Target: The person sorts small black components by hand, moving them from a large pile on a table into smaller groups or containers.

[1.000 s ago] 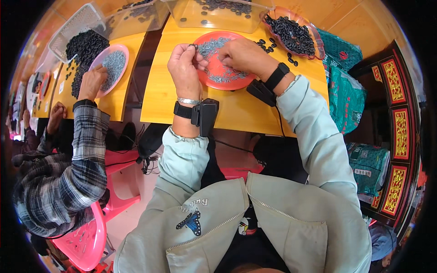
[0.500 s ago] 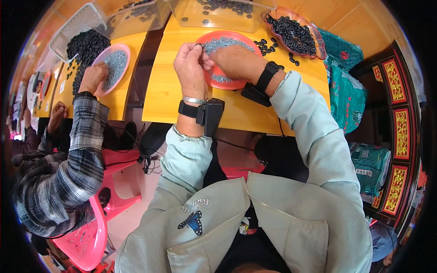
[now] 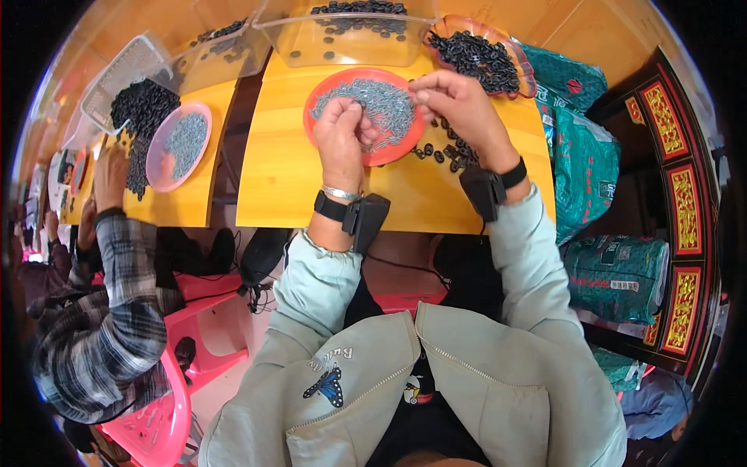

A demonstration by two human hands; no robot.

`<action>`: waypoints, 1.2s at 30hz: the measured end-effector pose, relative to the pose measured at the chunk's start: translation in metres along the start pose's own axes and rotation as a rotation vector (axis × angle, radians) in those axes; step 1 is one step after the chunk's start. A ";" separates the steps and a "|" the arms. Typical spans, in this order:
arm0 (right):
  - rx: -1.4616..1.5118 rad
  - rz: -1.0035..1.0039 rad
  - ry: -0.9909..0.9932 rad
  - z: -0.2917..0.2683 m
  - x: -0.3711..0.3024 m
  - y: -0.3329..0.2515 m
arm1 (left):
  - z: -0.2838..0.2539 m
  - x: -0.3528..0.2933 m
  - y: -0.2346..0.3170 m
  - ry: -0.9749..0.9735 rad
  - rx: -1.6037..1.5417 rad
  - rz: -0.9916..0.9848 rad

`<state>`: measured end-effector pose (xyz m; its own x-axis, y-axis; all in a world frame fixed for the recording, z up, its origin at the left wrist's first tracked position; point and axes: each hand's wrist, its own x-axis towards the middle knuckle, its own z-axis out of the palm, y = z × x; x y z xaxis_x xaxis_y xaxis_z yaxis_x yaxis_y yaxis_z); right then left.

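A red plate (image 3: pixel 313 92) heaped with small grey screw-like pieces (image 3: pixel 381 101) lies on the yellow table (image 3: pixel 272 156). Over its left side is my left hand (image 3: pixel 341 144), fingers curled in a pinch; a dark bit shows at the fingertips, too small to name. My right hand (image 3: pixel 467 109) is at the plate's right edge, thumb and fingers closed together. Whatever they hold, if anything, cannot be made out. Loose black oval pieces (image 3: pixel 447 152) lie on the table below my right hand. A scalloped reddish bowl (image 3: pixel 529 78) beyond it holds more of them.
Clear plastic bins (image 3: pixel 342 50) with black pieces stand along the back. At left, a person in a plaid sleeve (image 3: pixel 132 265) works beside a pink plate (image 3: pixel 159 167), a black heap (image 3: pixel 144 105) and a white basket (image 3: pixel 97 105). Green packages (image 3: pixel 583 171) stand at right.
My right hand has moved right, away from my left hand, and more of the plate shows. My left hand is slightly lower. The other person's hand has left the pink plate, going left.
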<state>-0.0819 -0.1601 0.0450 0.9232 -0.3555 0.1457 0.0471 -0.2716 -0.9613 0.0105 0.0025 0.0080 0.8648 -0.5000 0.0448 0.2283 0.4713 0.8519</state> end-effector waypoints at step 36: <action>0.318 0.025 0.035 0.020 -0.033 0.020 | 0.021 -0.030 -0.027 -0.226 0.357 0.057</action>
<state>-0.1033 -0.1359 0.0163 0.9121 -0.3910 0.1234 0.1464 0.0293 -0.9888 -0.0307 -0.0106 -0.0056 0.7427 -0.6461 0.1762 -0.0206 0.2411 0.9703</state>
